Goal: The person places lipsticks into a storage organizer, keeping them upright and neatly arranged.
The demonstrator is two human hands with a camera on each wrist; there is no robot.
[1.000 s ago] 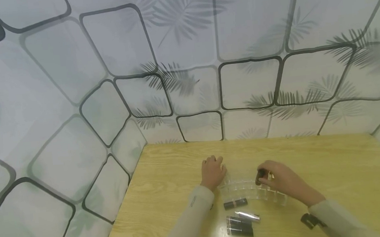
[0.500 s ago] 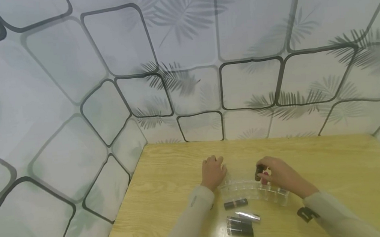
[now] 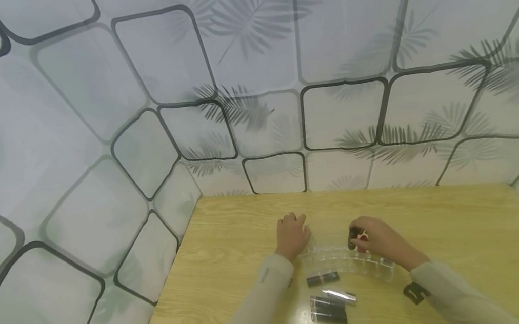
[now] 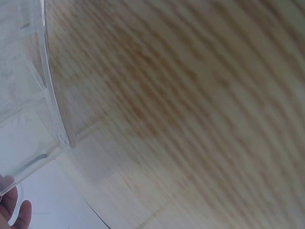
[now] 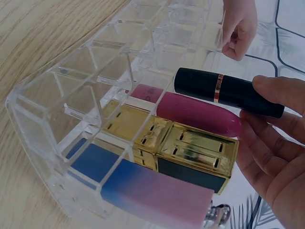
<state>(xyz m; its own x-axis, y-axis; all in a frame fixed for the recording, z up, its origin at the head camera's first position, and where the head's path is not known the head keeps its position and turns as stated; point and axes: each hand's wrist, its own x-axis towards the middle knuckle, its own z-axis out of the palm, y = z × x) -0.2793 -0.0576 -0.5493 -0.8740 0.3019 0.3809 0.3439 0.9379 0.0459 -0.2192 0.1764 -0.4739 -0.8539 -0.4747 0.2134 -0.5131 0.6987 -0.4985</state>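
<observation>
A clear stepped lipstick organizer [image 3: 331, 265] with many compartments stands on the table. My left hand [image 3: 291, 236] grips its left end; in the left wrist view, fingertips [image 4: 23, 215] show at its corner. My right hand [image 5: 281, 157] pinches a black lipstick [image 5: 193, 85] with a gold band by one end, tilted over the organizer. Whether its far end is inside a compartment I cannot tell. Beside it, a magenta lipstick [image 5: 198, 112], a gold-and-black lipstick [image 5: 198, 148] and a blue-to-pink lipstick [image 5: 157, 195] stand in compartments.
In front of the organizer lie a black tube [image 3: 323, 279], a silver tube [image 3: 342, 296] and two black tubes [image 3: 329, 317] side by side. A black strap-like item [image 3: 415, 292] is by the right sleeve. Patterned walls border the wooden table [image 3: 231, 267].
My right hand has shifted slightly left and upward with the black lipstick, and the magenta lipstick has come into view beside it. My left hand stays put.
</observation>
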